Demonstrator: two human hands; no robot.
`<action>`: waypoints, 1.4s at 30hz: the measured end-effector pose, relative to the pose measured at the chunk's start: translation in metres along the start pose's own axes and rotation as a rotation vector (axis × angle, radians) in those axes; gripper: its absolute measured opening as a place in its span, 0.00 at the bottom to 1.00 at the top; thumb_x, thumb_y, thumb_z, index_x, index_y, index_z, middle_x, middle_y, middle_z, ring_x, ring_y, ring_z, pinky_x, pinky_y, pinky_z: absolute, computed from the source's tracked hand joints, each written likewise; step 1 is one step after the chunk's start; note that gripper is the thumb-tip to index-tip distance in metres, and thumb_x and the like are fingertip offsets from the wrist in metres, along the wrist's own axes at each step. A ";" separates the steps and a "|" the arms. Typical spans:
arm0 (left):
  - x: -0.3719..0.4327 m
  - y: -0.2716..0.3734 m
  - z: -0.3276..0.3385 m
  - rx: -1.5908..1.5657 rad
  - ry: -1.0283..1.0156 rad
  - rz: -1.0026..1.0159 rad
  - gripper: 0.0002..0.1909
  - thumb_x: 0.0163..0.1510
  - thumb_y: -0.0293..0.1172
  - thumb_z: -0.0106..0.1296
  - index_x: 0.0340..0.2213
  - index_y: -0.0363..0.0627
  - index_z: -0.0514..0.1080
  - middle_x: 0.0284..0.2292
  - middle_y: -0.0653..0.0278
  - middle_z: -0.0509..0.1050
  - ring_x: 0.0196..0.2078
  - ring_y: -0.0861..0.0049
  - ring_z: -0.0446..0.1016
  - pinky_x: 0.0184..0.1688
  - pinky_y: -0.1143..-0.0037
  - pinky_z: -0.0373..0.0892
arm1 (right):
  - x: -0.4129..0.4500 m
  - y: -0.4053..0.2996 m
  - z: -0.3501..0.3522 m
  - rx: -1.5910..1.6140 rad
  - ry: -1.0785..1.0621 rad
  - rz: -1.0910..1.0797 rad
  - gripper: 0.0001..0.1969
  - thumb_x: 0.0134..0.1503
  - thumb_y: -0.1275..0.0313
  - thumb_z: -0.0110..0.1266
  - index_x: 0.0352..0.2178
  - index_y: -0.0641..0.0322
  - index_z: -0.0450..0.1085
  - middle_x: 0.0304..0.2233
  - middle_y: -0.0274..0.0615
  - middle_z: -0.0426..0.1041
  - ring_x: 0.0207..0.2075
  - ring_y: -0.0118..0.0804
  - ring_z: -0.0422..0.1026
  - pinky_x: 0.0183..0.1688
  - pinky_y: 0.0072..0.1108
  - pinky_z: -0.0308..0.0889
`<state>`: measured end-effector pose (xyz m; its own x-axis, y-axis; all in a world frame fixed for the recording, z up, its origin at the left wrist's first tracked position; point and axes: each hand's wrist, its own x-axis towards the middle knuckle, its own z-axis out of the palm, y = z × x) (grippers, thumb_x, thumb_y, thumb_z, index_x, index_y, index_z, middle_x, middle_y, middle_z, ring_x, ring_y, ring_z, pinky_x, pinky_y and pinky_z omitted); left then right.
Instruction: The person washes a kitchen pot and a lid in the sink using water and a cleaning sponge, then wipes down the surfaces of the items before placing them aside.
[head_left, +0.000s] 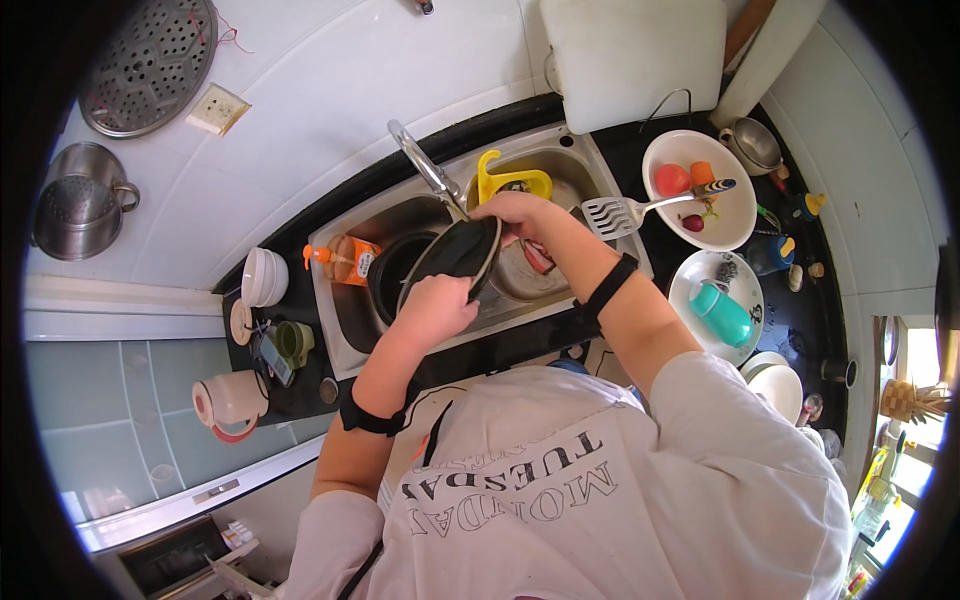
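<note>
My left hand (442, 307) grips the near edge of a dark, round lid or shallow dish (456, 253) with a pale rim. At its far right edge, my right hand (517, 214) holds the same piece. It is tilted over the double-basin steel sink (330, 319), just below the chrome faucet (427, 161). A black pot (386, 274) sits in the left basin, partly covered by the dark piece. Beside the pot stands an orange pump bottle (352, 259). The right basin holds a yellow strainer basket (517, 182) and a reddish item (538, 256) that I cannot identify.
A slotted spatula (615, 217) reaches from a white bowl (697, 236) of vegetables over the sink's right edge. Nearer is a plate (686, 296) with a teal bottle (721, 313). White bowls (264, 277), a green cup (294, 341) and a pink kettle (231, 401) stand left.
</note>
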<state>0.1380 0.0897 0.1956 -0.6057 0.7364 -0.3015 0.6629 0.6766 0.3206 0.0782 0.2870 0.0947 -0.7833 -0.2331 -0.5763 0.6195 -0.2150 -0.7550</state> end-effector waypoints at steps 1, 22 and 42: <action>-0.001 0.003 0.001 0.169 -0.037 0.014 0.12 0.43 0.35 0.52 0.29 0.40 0.71 0.21 0.49 0.72 0.27 0.54 0.71 0.31 0.67 0.69 | 0.009 0.011 -0.009 0.003 -0.033 0.024 0.11 0.49 0.72 0.49 0.34 0.68 0.66 0.29 0.46 0.72 0.28 0.38 0.73 0.31 0.31 0.73; -0.019 -0.083 0.070 -1.957 0.173 -0.343 0.24 0.43 0.19 0.40 0.46 0.34 0.59 0.43 0.55 0.67 0.45 0.64 0.68 0.47 0.64 0.67 | -0.019 0.052 -0.026 0.327 0.287 -0.358 0.21 0.45 0.80 0.48 0.44 0.64 0.62 0.35 0.48 0.70 0.35 0.41 0.71 0.39 0.23 0.67; -0.005 -0.071 0.077 -1.973 0.190 -0.384 0.14 0.42 0.19 0.41 0.35 0.38 0.65 0.29 0.63 0.69 0.33 0.70 0.72 0.40 0.65 0.70 | 0.018 0.062 0.084 -0.948 -0.210 -0.986 0.30 0.46 0.84 0.42 0.54 0.59 0.54 0.59 0.51 0.46 0.60 0.48 0.46 0.59 0.26 0.46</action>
<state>0.1274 0.0377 0.1052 -0.6878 0.4826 -0.5422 -0.7015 -0.2500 0.6674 0.1069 0.1899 0.0636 -0.7978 -0.5182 0.3082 -0.5181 0.3278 -0.7900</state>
